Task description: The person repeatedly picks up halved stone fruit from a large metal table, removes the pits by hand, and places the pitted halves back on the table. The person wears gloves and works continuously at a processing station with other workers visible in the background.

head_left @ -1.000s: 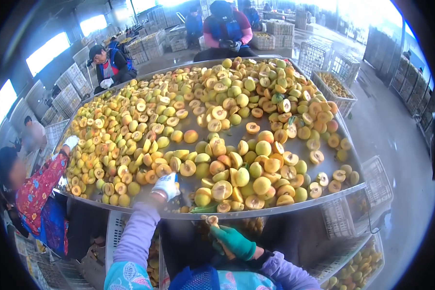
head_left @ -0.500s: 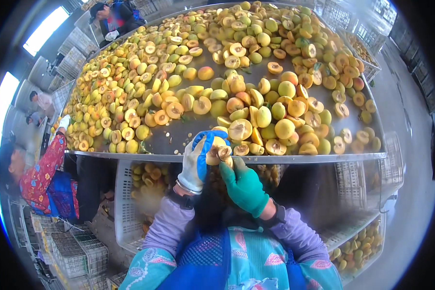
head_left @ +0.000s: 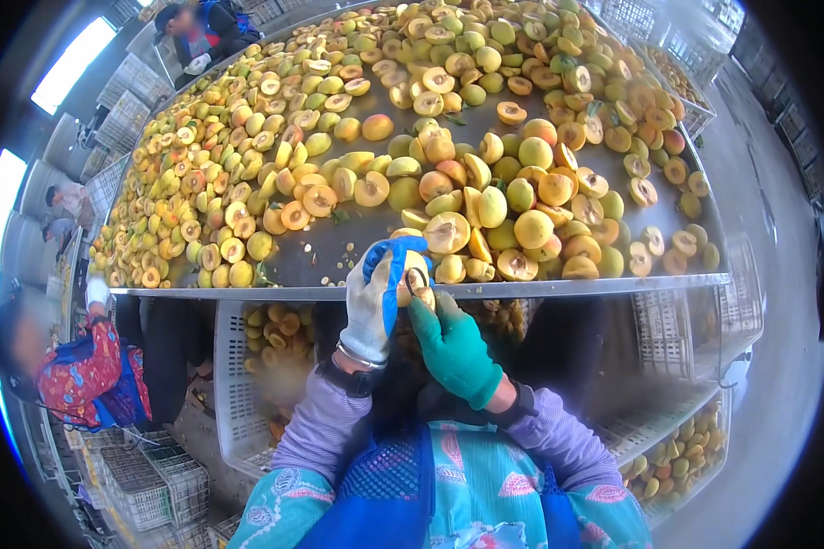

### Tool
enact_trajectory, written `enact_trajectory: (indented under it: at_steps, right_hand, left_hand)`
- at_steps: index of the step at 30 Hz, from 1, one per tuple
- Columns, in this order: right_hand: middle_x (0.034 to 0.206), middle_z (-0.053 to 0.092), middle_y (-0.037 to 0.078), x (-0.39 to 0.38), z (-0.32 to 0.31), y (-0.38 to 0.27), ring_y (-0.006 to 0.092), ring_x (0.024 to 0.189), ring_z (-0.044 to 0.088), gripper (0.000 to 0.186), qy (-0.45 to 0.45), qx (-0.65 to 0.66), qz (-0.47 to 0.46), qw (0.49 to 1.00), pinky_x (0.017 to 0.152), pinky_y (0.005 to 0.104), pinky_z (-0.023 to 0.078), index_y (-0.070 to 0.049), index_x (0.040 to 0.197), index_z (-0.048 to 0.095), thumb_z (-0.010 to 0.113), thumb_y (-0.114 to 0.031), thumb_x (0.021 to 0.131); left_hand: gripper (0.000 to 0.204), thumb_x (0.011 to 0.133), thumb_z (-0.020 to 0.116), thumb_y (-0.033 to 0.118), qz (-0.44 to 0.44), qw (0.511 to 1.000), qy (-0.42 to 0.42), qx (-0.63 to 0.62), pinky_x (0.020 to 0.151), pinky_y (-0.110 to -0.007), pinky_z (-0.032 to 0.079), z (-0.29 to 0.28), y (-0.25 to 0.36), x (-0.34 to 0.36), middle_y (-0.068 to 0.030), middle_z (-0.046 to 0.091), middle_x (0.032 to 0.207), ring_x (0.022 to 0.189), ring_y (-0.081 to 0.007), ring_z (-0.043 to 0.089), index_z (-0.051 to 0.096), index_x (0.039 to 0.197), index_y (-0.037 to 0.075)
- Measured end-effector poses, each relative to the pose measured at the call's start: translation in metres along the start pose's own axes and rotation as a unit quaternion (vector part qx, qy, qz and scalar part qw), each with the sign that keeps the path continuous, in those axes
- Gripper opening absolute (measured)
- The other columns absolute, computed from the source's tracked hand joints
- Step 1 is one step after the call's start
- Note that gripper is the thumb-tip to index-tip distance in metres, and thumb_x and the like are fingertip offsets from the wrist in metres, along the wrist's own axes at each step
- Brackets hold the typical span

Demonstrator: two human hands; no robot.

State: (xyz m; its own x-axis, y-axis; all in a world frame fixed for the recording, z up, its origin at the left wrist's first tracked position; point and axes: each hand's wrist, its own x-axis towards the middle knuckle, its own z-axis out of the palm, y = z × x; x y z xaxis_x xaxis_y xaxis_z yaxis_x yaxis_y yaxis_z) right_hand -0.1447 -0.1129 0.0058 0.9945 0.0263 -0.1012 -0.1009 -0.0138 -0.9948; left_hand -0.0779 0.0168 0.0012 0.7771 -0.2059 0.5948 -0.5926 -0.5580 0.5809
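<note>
L hand, white/blue glove, cups a peach half at table edge, 6 o'clock. R hand, green glove, pinches it from 5 o'clock w/ fingertips.

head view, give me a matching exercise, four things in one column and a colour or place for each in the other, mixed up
Things:
1. left hand
2. right hand
3. fruit half held between the hands
4. white crate

Colour or place:
A. under the metal table, left of the person's arms
B. in a green glove
C. at the table's near edge, yellow-orange
D. in a white glove with blue fingertips

Pairs: 1-D, 2-B, 3-C, 4-A
</note>
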Motion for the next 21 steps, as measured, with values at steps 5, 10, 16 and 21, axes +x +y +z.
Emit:
enact_trajectory:
  at_steps: [5, 10, 16, 21]
  right_hand:
    - [0.078, 0.063, 0.026, 0.004, 0.007, 0.014, 0.0453, 0.073, 0.063, 0.036, -0.009, 0.012, -0.002, 1.000, 0.060, 0.0482, 0.047, 0.001, 0.100, 0.054, 0.053, -0.035, 0.100]
    - [0.074, 0.056, 0.003, 0.006, 0.006, 0.004, 0.0104, 0.066, 0.052, 0.035, -0.051, 0.055, 0.039, 0.996, 0.060, 0.0288, 0.046, 0.000, 0.097, 0.056, 0.050, -0.034, 0.103]
    - [0.082, 0.062, 0.029, 0.011, -0.019, 0.024, 0.0452, 0.074, 0.062, 0.036, -0.033, -0.043, -0.101, 0.993, 0.063, 0.0468, 0.048, 0.001, 0.104, 0.058, 0.052, -0.034, 0.101]
    - [0.065, 0.053, 0.002, 0.005, 0.011, 0.001, 0.0105, 0.046, 0.047, 0.043, -0.087, 0.222, 0.137, 0.962, 0.041, 0.0267, 0.037, -0.005, 0.096, 0.058, 0.048, -0.046, 0.101]
  left_hand:
    - [0.028, 0.091, 0.064, 0.015, -0.223, 0.948, -0.035, -0.225, 0.076, -0.036, 0.056, -0.006, 0.020, 0.005, -0.0116, 0.069, 0.103, 0.088, -0.0230, 0.068, 0.061, 0.115, 0.002]
    - [0.029, 0.100, 0.052, 0.023, -0.270, 0.919, -0.013, -0.287, 0.074, -0.025, 0.048, -0.005, 0.026, 0.014, -0.0040, 0.064, 0.091, 0.080, -0.0099, 0.058, 0.064, 0.112, 0.000]
    - [0.017, 0.092, 0.060, 0.011, -0.055, 0.984, -0.115, -0.124, 0.076, -0.033, 0.052, -0.009, 0.029, 0.019, -0.0106, 0.063, 0.093, 0.085, -0.0240, 0.063, 0.066, 0.104, 0.001]
    - [0.017, 0.093, 0.057, 0.015, -0.304, 0.890, -0.007, -0.340, 0.062, -0.032, 0.052, 0.003, 0.016, 0.011, -0.0088, 0.063, 0.087, 0.069, -0.0180, 0.062, 0.062, 0.100, 0.001]
